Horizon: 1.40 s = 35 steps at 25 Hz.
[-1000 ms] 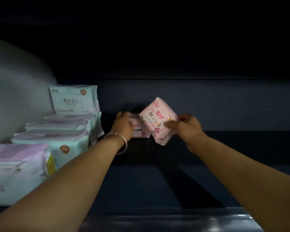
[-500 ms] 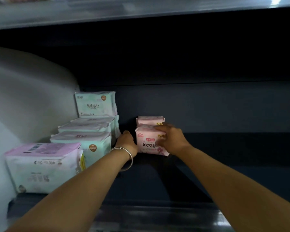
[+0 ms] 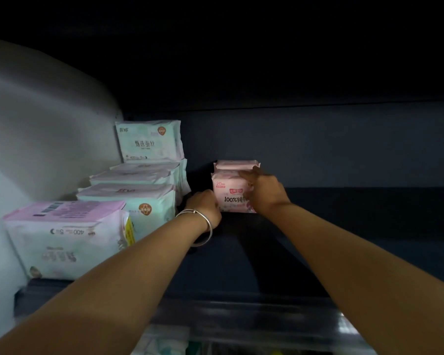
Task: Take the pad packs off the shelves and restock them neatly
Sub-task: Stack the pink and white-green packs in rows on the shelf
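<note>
Two pink pad packs stand upright, one behind the other, at the back of the dark shelf (image 3: 318, 252). My right hand (image 3: 265, 194) grips the front pink pack (image 3: 228, 198) at its right side, fingers curled over its top edge. Only the top of the rear pink pack (image 3: 236, 164) shows above it. My left hand (image 3: 205, 206), with a silver bangle on the wrist, touches the front pack's lower left edge; the back of that hand hides its fingertips.
A row of mint-green packs (image 3: 128, 198) runs along the left, one standing upright at the back (image 3: 149, 142). A large pink-and-white pack (image 3: 64, 239) sits front left by the pale side wall (image 3: 36, 137). The shelf's front rail (image 3: 241, 319) crosses below my arms.
My right hand brought the tilted pink pack down and stood it upright in front of the other one. My left hand moved from the rear pack to the front pack's left edge.
</note>
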### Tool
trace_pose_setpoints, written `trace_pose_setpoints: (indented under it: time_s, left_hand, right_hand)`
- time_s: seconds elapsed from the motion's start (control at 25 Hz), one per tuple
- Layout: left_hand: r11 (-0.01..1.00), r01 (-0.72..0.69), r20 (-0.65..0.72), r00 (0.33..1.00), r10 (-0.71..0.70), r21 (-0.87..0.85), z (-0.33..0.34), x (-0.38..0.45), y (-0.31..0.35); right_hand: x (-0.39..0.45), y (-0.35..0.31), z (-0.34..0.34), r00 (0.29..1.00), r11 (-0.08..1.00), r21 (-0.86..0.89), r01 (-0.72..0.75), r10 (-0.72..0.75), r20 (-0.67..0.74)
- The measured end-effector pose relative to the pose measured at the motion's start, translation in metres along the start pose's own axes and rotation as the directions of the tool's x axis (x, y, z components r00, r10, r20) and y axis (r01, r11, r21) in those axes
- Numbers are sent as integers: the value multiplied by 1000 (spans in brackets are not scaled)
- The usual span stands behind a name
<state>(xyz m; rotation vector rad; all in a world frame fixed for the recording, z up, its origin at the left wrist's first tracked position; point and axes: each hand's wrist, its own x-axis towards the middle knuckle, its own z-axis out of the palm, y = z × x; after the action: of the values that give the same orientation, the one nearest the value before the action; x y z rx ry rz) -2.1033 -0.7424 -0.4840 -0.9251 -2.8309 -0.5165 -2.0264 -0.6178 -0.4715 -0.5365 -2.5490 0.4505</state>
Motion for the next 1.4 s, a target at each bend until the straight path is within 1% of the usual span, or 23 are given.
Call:
trace_pose_setpoints:
  time_s: [0.12, 0.2, 0.28, 0.32, 0.44, 0.56, 0.68, 0.72, 0.8, 0.88, 0.96, 1.0, 1.08, 1.12, 1.16, 1.24, 1.28, 1.32, 1.36, 1.4]
  left_hand:
    - [998, -47, 12, 999, 46, 42, -9, -16, 4]
    - [995, -83, 7, 997, 82, 57, -18, -32, 5]
    - [988, -132, -49, 989, 136, 78, -29, -58, 8]
    - [983, -168, -101, 979, 175, 78, -35, -74, 11]
    - [953, -297, -232, 924, 304, 64, -48, -133, 20]
    - [931, -362, -267, 893, 363, 57, -37, -198, 22]
    - [932, -359, -223, 906, 359, 46, 1, -256, 18]
    - [938, -344, -182, 921, 345, 41, 19, -273, 14]
    - [942, -335, -60, 940, 335, 15, 52, -301, 6]
    - [942, -336, 163, 930, 330, 10, 85, -330, -2]
    - [936, -343, 434, 856, 281, 71, 115, -359, -14]
    - [928, -360, 546, 798, 255, 94, 128, -370, -20]
    - [890, -438, 669, 700, 249, 126, 146, -386, -30]
    - [881, -461, 728, 641, 246, 109, 156, -391, -39]
    - [865, -487, 797, 566, 210, 118, 159, -395, -37]
    - [834, -535, 889, 438, 133, 138, 190, -401, -61]
    - [837, -528, 906, 410, 104, 143, 208, -403, -75]
    - [788, -590, 929, 364, 66, 175, 220, -407, -85]
    - [791, -591, 938, 340, 62, 162, 235, -412, -98]
    - [757, -646, 951, 288, 116, 104, 239, -418, -95]
  right_hand:
    - [-15, -5, -8, 1000, 991, -136, -8, 12, 28]
    - [-32, -11, -17, 999, 977, -210, 30, -20, 50]
    - [-58, -20, -31, 995, 959, -268, 90, -78, 55]
    - [-73, -25, -39, 994, 957, -270, 107, -103, 29]
    - [-127, -35, -57, 987, 972, -183, 148, -158, -42]
    - [-195, -35, -64, 969, 966, -100, 237, -242, -49]
    - [-273, -22, -48, 929, 933, -54, 357, -360, -84]
    - [-297, -15, -37, 922, 924, -38, 381, -383, -62]
    - [-334, 2, -13, 930, 930, 15, 368, -368, 23]
    - [-367, 18, 12, 936, 957, 32, 288, -288, 203]
    - [-395, 30, 40, 896, 971, 8, 240, -225, 382]
    - [-407, 35, 55, 866, 971, -1, 237, -211, 454]
    - [-428, 38, 83, 801, 968, -18, 249, -195, 566]
    - [-434, 37, 95, 768, 966, -30, 257, -185, 613]
    - [-439, 37, 106, 738, 965, -43, 261, -170, 653]
    - [-443, 35, 130, 706, 968, -67, 242, -128, 697]
    - [-443, 34, 140, 698, 971, -77, 224, -105, 708]
    - [-444, 34, 150, 689, 976, -84, 203, -82, 720]
    - [-445, 34, 160, 679, 980, -85, 180, -62, 732]
    - [-447, 35, 168, 662, 984, -87, 157, -39, 748]
